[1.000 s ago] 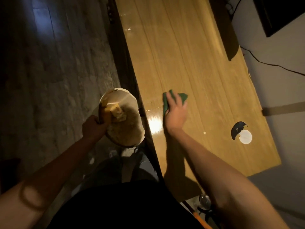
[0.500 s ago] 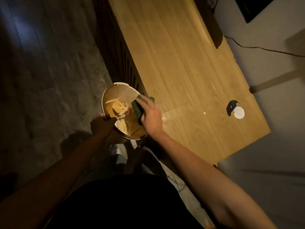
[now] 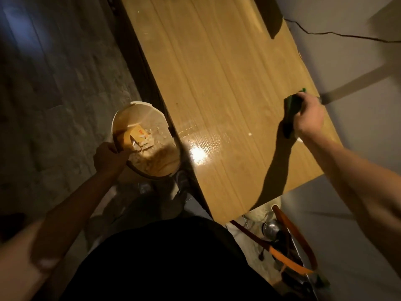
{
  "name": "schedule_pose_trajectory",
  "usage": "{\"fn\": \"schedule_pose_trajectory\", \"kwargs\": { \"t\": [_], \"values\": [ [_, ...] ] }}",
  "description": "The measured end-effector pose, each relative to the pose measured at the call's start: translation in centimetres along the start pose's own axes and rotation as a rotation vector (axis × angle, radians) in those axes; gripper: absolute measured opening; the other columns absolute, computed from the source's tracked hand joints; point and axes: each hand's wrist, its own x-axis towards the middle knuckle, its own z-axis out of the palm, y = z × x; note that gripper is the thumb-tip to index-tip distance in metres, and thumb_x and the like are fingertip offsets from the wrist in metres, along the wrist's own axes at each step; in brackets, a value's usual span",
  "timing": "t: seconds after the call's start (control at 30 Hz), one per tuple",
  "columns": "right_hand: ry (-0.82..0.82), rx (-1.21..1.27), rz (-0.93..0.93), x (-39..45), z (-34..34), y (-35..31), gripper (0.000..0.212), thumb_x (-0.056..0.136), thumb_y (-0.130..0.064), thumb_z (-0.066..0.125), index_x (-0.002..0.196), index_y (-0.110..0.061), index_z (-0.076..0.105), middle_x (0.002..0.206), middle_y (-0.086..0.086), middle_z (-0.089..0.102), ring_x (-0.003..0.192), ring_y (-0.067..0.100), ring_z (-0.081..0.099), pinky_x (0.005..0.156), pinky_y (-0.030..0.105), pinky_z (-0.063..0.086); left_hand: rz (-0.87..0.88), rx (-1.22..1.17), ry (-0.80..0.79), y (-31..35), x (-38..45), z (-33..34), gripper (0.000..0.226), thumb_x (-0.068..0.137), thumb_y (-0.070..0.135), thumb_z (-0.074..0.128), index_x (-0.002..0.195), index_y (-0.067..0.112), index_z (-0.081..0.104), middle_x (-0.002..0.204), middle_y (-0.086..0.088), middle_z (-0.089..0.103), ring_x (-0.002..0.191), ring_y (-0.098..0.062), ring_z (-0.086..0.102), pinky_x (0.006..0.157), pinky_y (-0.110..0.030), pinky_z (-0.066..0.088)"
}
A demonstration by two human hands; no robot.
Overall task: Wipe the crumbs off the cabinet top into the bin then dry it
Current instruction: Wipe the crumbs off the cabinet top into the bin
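On the cabinet top, the right hand is gripping a green cloth; the left hand is clutching the bin rim.

The glossy honey-yellow wooden cabinet top shows long straight grain lines and one bright white glare patch. The round cream plastic bin holds pale crumbs and a yellow-orange scrap. The crumpled cloth is dark green. A single whitish crumb lies on the wood. The stone floor is mottled grey.
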Motion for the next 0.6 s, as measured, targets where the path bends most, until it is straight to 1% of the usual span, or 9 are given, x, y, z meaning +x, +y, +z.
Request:
{"fn": "schedule_pose_trajectory", "kwargs": {
  "t": [0.1, 0.17, 0.2, 0.27, 0.3, 0.37, 0.43, 0.53, 0.6],
  "values": [
    [-0.072, -0.084, -0.048, 2.2, 0.2, 2.4, 0.066, 0.083, 0.009, 0.045, 0.142, -0.019, 0.054, 0.147, 0.01, 0.052, 0.131, 0.038, 0.05, 0.108, 0.052, 0.045, 0.007, -0.018, 0.028, -0.2, -0.9, 0.3, 0.039, 0.079, 0.038, 0.079, 0.092, 0.003, 0.067, 0.089, -0.017, 0.069, 0.088, -0.037, 0.069, 0.074, -0.045, 0.056],
    [-0.062, -0.111, -0.061, 2.2, 1.2, 3.4, 0.063, 0.087, 0.004, 0.046, 0.145, -0.021, 0.051, 0.151, 0.008, 0.048, 0.131, 0.04, 0.048, 0.109, 0.05, 0.043, 0.013, -0.06, 0.062, -0.2, -1.3, 0.4, 0.032, 0.08, 0.031, 0.078, 0.087, 0.003, 0.064, 0.086, -0.016, 0.067, 0.089, -0.038, 0.068, 0.072, -0.039, 0.052],
    [-0.041, -0.11, -0.053, 1.9, 1.9, 3.6, 0.063, 0.091, 0.003, 0.045, 0.148, -0.022, 0.048, 0.156, 0.006, 0.043, 0.135, 0.04, 0.042, 0.112, 0.05, 0.039, 0.011, -0.056, 0.079, -0.1, -1.6, 0.4, 0.029, 0.079, 0.027, 0.078, 0.087, 0.004, 0.062, 0.087, -0.016, 0.066, 0.09, -0.038, 0.067, 0.072, -0.04, 0.051],
    [-0.005, -0.118, -0.04, 0.9, 3.3, 3.5, 0.062, 0.097, 0.002, 0.038, 0.154, -0.024, 0.038, 0.165, 0.001, 0.029, 0.144, 0.04, 0.029, 0.119, 0.047, 0.029, 0.011, -0.001, 0.072, 0.0, -1.9, 0.2, 0.032, 0.08, 0.027, 0.077, 0.09, 0.001, 0.062, 0.091, -0.02, 0.067, 0.091, -0.039, 0.066, 0.075, -0.045, 0.055],
    [0.016, -0.129, -0.051, 0.2, 4.0, 3.4, 0.063, 0.099, 0.003, 0.035, 0.156, -0.024, 0.034, 0.166, 0.0, 0.026, 0.143, 0.039, 0.029, 0.119, 0.044, 0.028, 0.01, 0.032, 0.059, 0.1, -2.2, 0.2, 0.033, 0.08, 0.029, 0.077, 0.091, 0.002, 0.062, 0.093, -0.021, 0.068, 0.09, -0.038, 0.066, 0.076, -0.048, 0.057],
    [0.052, -0.148, -0.093, -1.1, 5.2, 2.9, 0.065, 0.098, 0.006, 0.034, 0.158, -0.021, 0.031, 0.167, 0.0, 0.024, 0.133, 0.04, 0.036, 0.115, 0.039, 0.03, 0.0, 0.073, 0.052, 0.4, -2.6, 0.3, 0.033, 0.079, 0.033, 0.077, 0.091, 0.006, 0.062, 0.094, -0.02, 0.069, 0.09, -0.037, 0.066, 0.077, -0.049, 0.058],
    [0.071, -0.148, -0.162, -2.7, 6.0, 1.9, 0.067, 0.095, 0.007, 0.039, 0.157, -0.019, 0.032, 0.166, 0.001, 0.026, 0.124, 0.042, 0.041, 0.109, 0.038, 0.033, -0.013, 0.051, 0.044, 0.4, -2.7, 0.4, 0.033, 0.079, 0.031, 0.078, 0.093, 0.006, 0.063, 0.097, -0.02, 0.069, 0.092, -0.037, 0.066, 0.079, -0.051, 0.058],
    [0.052, -0.103, -0.262, -6.3, 7.5, -1.2, 0.072, 0.09, 0.003, 0.055, 0.156, -0.016, 0.035, 0.164, 0.003, 0.03, 0.122, 0.044, 0.042, 0.105, 0.041, 0.033, 0.005, -0.001, 0.006, -0.5, -2.7, 0.3, 0.034, 0.08, 0.029, 0.078, 0.097, 0.003, 0.062, 0.099, -0.022, 0.069, 0.096, -0.04, 0.066, 0.084, -0.055, 0.057],
    [0.043, -0.078, -0.316, -9.5, 9.0, -4.3, 0.073, 0.088, 0.0, 0.062, 0.155, -0.017, 0.038, 0.163, 0.003, 0.034, 0.119, 0.038, 0.046, 0.098, 0.038, 0.039, 0.026, -0.023, 0.007, -1.2, -2.9, 0.2, 0.037, 0.081, 0.029, 0.077, 0.099, 0.001, 0.062, 0.1, -0.022, 0.069, 0.096, -0.039, 0.066, 0.086, -0.055, 0.056]
  ]
}}
